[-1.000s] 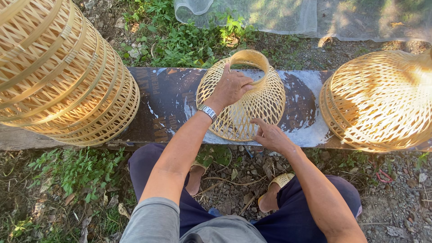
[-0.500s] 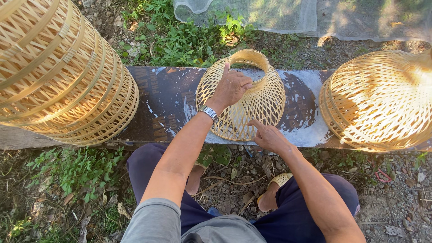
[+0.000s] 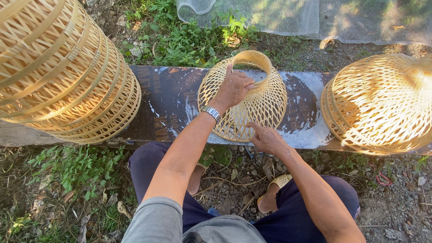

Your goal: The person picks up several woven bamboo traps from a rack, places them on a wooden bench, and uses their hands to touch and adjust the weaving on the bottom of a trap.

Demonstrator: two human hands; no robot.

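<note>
A small woven bamboo dome basket (image 3: pixel 265 103) with a round ring neck on top stands on a dark plank (image 3: pixel 171 99). My left hand (image 3: pixel 234 87), with a metal wristwatch on the wrist, rests on top of the basket and grips it beside the ring neck. My right hand (image 3: pixel 267 138) touches the basket's lower near rim with its fingertips, fingers pinched against the weave.
A stack of large woven bamboo baskets (image 3: pixel 58 72) lies on its side at the left end of the plank. Another woven dome basket (image 3: pixel 382 101) sits at the right. White netting (image 3: pixel 310 18) and weeds lie beyond. My knees and sandalled feet are below, over gravel.
Both hands stay on the small basket; the right hand's fingers have shifted slightly along the lower rim. The basket has hardly moved.
</note>
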